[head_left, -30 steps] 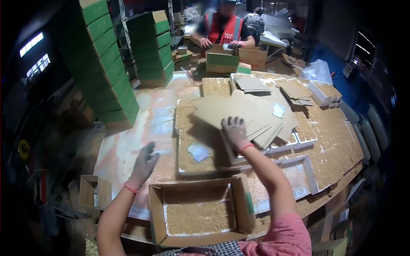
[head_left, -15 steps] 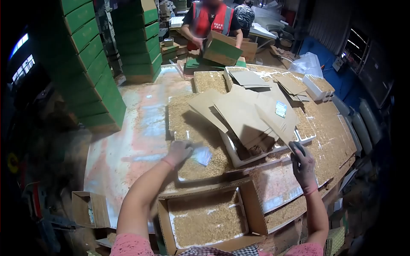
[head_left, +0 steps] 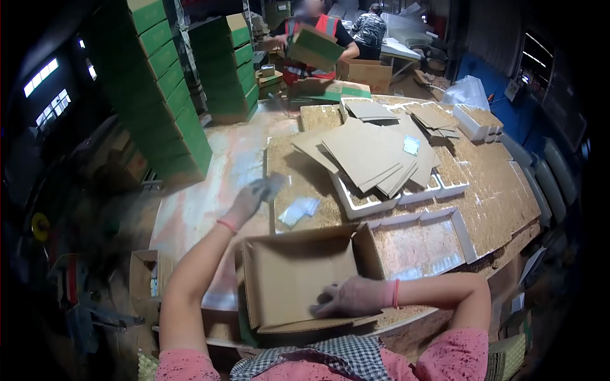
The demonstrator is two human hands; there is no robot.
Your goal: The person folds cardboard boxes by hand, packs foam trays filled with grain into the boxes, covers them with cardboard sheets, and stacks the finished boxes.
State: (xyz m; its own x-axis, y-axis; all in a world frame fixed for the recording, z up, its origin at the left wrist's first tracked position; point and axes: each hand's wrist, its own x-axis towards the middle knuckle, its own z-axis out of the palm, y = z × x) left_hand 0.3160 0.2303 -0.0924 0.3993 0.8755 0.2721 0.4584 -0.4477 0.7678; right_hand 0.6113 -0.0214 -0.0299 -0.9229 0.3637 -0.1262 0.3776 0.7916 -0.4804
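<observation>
In front of me stands an open cardboard box [head_left: 373,254], and a flat cardboard sheet [head_left: 295,270] lies inside it over what was below. My gloved right hand [head_left: 356,296] rests on that sheet near its lower right, fingers apart. To the left, beyond the box, my gloved left hand [head_left: 248,202] pinches a small flat packet [head_left: 274,185], blurred by motion. Close to it, several white and bluish packets [head_left: 297,211] lie on the sawdust-like filling [head_left: 289,168].
A stack of cardboard sheets [head_left: 368,152] rests on white foam trays [head_left: 362,206]. Tall stacks of green boxes [head_left: 181,117] stand at the left. Across the table, a person in a red vest [head_left: 327,26] holds a green-brown box [head_left: 314,47].
A cardboard sheet now covers the box's sawdust-like contents. My right hand has moved from the sheet stack into the box. My left hand has shifted up and left, away from the packets.
</observation>
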